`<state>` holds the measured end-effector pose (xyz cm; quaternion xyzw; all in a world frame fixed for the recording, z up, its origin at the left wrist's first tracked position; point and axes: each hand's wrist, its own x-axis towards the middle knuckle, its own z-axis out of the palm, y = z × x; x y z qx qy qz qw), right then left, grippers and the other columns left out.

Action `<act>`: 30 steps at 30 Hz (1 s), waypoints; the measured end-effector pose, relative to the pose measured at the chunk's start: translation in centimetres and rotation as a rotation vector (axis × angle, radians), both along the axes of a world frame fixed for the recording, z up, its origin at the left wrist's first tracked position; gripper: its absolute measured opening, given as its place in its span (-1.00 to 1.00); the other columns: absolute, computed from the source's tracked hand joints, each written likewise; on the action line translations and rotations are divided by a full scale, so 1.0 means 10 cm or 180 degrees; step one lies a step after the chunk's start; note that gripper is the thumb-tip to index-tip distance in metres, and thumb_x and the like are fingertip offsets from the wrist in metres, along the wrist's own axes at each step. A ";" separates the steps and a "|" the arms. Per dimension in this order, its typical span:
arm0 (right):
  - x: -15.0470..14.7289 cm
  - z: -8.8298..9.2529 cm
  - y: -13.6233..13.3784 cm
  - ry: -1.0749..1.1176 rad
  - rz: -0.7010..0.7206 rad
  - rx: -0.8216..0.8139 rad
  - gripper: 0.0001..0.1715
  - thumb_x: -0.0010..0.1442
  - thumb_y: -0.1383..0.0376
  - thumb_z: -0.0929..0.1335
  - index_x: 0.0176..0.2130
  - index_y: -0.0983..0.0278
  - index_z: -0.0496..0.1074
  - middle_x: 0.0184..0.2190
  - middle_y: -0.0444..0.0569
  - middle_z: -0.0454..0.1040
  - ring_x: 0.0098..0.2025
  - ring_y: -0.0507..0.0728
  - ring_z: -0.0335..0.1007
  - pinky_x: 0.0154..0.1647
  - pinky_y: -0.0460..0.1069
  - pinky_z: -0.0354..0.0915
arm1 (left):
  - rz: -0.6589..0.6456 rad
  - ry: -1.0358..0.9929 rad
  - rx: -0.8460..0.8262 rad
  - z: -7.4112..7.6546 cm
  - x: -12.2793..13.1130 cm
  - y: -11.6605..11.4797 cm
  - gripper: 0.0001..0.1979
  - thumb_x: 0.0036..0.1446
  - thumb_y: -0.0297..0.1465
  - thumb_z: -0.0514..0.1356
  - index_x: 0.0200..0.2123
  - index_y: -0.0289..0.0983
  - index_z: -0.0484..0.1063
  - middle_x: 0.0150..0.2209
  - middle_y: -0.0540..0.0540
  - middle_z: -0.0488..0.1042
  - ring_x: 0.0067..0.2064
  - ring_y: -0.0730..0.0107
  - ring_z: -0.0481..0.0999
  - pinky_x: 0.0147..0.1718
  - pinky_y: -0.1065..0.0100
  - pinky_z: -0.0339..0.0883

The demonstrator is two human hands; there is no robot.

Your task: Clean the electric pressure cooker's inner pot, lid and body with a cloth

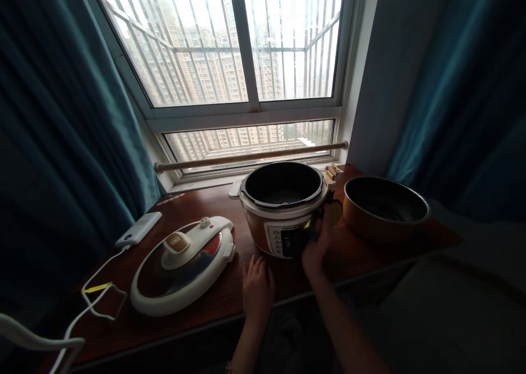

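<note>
An electric pressure cooker (257, 229) with a control panel stands near the middle of the table, its lid off and the dark inner pot (283, 185) showing inside. My right hand (318, 248) is at the cooker's front right side, its fingers around a bundled black cord (314, 223) with a yellow patch. The dim light and the hand hide part of the bundle. My left hand (257, 289) rests at the table's front edge below the cooker, its fingers stretched out and holding nothing. To the left lies the cooker's white-rimmed lid (156, 306).
A separate orange-brown pot (370, 226) with a dark inside stands at the right. A white power bank (139, 230) with a white cable (78, 319) lies at the left of the wooden table (217, 303). Behind are a barred window and blue curtains (78, 100).
</note>
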<state>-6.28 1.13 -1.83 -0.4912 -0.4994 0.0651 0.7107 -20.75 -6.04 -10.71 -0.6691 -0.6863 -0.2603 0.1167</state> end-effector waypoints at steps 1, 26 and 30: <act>-0.07 0.05 -0.04 -0.0249 -0.0053 0.0095 -0.45 0.29 0.27 0.07 0.24 0.31 0.02 0.23 0.11 0.06 0.26 0.15 -0.05 0.20 0.17 0.00 | -0.0007 -0.0003 0.0019 0.00 0.00 0.00 -0.73 0.15 -0.45 -0.03 -0.18 -0.36 0.41 -0.05 -0.22 0.46 0.13 0.10 0.28 0.16 -0.01 -0.01; 0.59 0.54 0.66 -0.0366 0.0909 0.0366 -0.57 0.29 0.22 0.11 -0.08 0.30 0.44 0.00 -0.01 0.40 0.12 0.10 0.22 0.19 0.12 0.07 | -0.0002 -0.0110 -0.0033 0.00 0.00 -0.01 -0.74 0.16 -0.45 -0.03 -0.18 -0.34 0.41 -0.04 -0.20 0.45 0.14 0.09 0.27 0.15 -0.03 0.01; 0.54 0.47 0.66 0.0118 0.0746 0.0327 -0.54 0.29 0.21 0.11 0.01 0.33 0.37 0.05 0.02 0.35 0.13 0.11 0.21 0.21 0.11 0.05 | 0.0016 -0.0148 -0.0012 0.00 0.01 -0.01 -0.72 0.16 -0.45 -0.04 -0.16 -0.35 0.40 -0.03 -0.21 0.45 0.14 0.10 0.27 0.15 -0.02 0.01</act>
